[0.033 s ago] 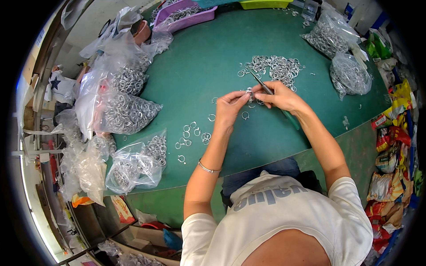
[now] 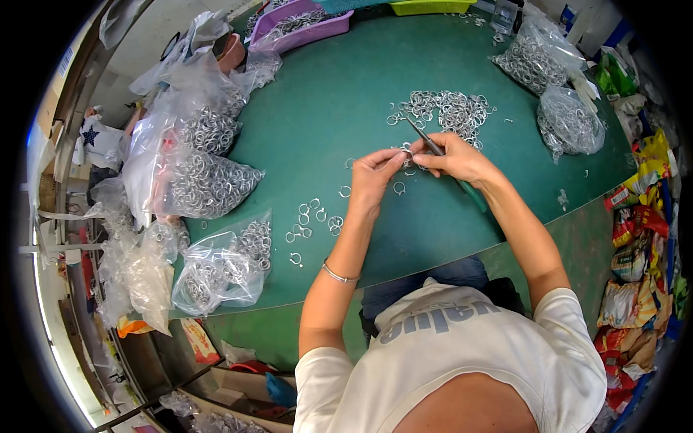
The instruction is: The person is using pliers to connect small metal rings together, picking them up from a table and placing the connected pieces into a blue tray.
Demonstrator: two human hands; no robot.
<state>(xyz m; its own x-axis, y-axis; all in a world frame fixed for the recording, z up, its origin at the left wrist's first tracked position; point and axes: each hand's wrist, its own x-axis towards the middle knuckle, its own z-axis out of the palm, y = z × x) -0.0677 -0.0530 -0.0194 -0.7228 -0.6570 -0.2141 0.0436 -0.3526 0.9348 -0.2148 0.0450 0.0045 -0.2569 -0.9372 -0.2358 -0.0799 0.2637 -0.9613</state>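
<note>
Working two-handed beside the ring pile (image 2: pixel 465 110) on the green counter (image 2: pixel 310 108).
Bagged rings (image 2: pixel 213 184) well left of the pile; loose rings (image 2: pixel 321 215) closer; pinching a small metal piece (image 2: pixel 406 149) in left fingers (image 2: pixel 384 161), near-left of it; grasping a green-handled tool (image 2: pixel 473 196) in right fingers (image 2: pixel 434 162) at its near edge; filled bags (image 2: pixel 570 124) to its right.

Open tabletop (image 2: pixel 404 61) beyond the obstructing ring pile (image 2: pixel 465 110)
</note>
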